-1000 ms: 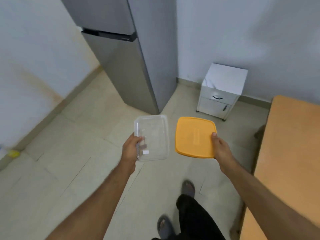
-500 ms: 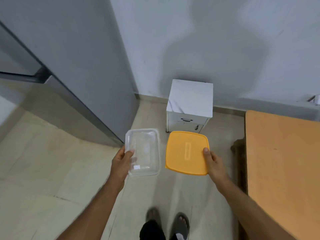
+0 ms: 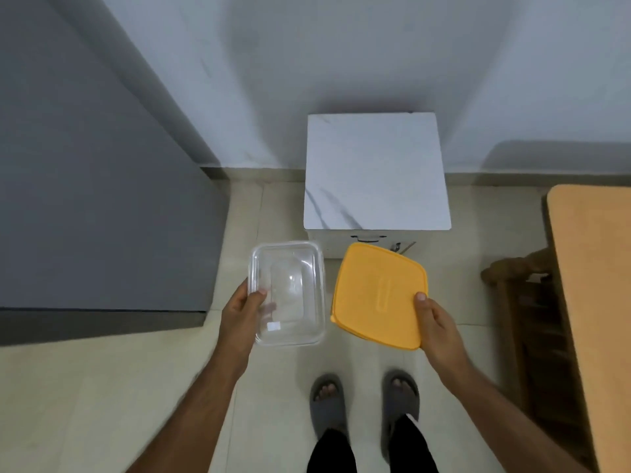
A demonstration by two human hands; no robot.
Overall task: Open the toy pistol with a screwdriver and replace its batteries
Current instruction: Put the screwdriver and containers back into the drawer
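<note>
Two hands busy: left hand (image 3: 240,310) pinches clear container (image 3: 288,295) rim, right hand (image 3: 438,324) pinches orange lid (image 3: 377,293) edge. Both likely light, stiff, slippery; edge grips suit. Toy pistol, screwdriver not in view.

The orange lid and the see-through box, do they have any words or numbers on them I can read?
No words can be read anywhere.
Orange lid, held by the right hand: a raised strip down its middle, perhaps a brand, too blurred to read.
See-through box, held by the left hand: a small white sticker near its bottom edge, too small to read.
</note>
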